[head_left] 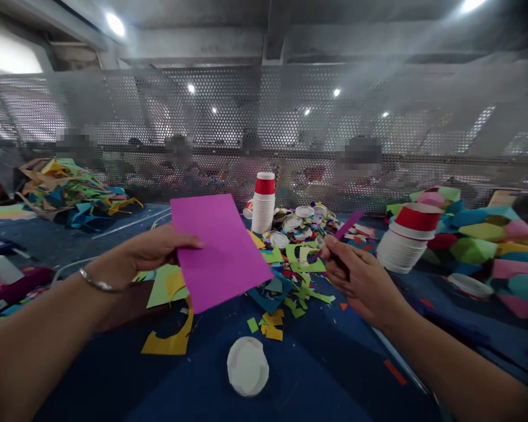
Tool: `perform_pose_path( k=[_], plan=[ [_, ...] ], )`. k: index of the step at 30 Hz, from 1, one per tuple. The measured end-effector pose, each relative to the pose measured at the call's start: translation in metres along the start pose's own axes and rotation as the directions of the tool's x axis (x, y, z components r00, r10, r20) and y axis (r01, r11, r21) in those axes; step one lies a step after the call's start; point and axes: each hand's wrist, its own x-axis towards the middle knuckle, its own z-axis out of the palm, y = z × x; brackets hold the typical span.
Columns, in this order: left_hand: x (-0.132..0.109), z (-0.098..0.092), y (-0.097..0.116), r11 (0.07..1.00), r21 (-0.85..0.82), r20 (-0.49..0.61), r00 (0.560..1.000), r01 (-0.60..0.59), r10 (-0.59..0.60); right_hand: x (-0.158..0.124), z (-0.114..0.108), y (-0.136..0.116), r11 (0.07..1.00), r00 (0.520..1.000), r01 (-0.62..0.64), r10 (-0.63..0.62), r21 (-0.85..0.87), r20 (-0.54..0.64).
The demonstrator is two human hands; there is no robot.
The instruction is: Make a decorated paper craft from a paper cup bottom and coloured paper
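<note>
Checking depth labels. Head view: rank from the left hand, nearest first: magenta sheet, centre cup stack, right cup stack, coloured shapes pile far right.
1. magenta sheet, held in the left hand.
2. centre cup stack, beyond the sheet, mid-table.
3. right cup stack, past the right hand gripping a purple strip.
4. coloured shapes pile, far right edge.

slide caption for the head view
Left hand holds a magenta sheet; right hand pinches a purple strip over a scrap-littered table.
</note>
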Motion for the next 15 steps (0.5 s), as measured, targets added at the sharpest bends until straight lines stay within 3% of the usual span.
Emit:
perform_pose_path(
  k=[3, 6, 7, 10, 12, 13, 15],
  plan=[
    [0.004, -0.039, 0.003, 0.997, 0.06, 0.069, 0.996, 0.048, -0.052, 0.005, -0.008, 0.007, 0.979, 0.996, 0.071, -0.079, -0.193, -0.034],
    [0.002, -0.065, 0.001, 0.977, 0.198, 0.071, 0.993, 0.083, -0.099, 0.011, -0.016, 0.01, 0.892, 0.983, 0.134, -0.174, -0.431, -0.053],
    [0.001, -0.073, 0.0, 0.92, 0.382, 0.073, 0.99, 0.086, -0.123, 0.013, -0.018, 0.011, 0.848, 0.978, 0.152, -0.204, -0.508, -0.049],
    [0.0, -0.095, 0.001, 0.786, 0.599, 0.059, 0.972, 0.15, -0.229, 0.017, -0.022, 0.013, 0.704, 0.963, 0.195, -0.27, -0.683, -0.004],
    [-0.003, -0.108, 0.005, 0.686, 0.697, -0.027, 0.964, 0.207, -0.263, 0.018, -0.023, 0.014, 0.619, 0.956, 0.216, -0.29, -0.755, 0.036],
    [-0.004, -0.112, 0.009, 0.578, 0.777, -0.13, 0.962, 0.248, -0.239, 0.018, -0.023, 0.015, 0.581, 0.954, 0.224, -0.296, -0.783, 0.053],
    [-0.007, -0.115, 0.017, 0.474, 0.841, -0.255, 0.964, 0.261, -0.078, 0.018, -0.024, 0.016, 0.509, 0.95, 0.234, -0.301, -0.829, 0.083]
  ],
)
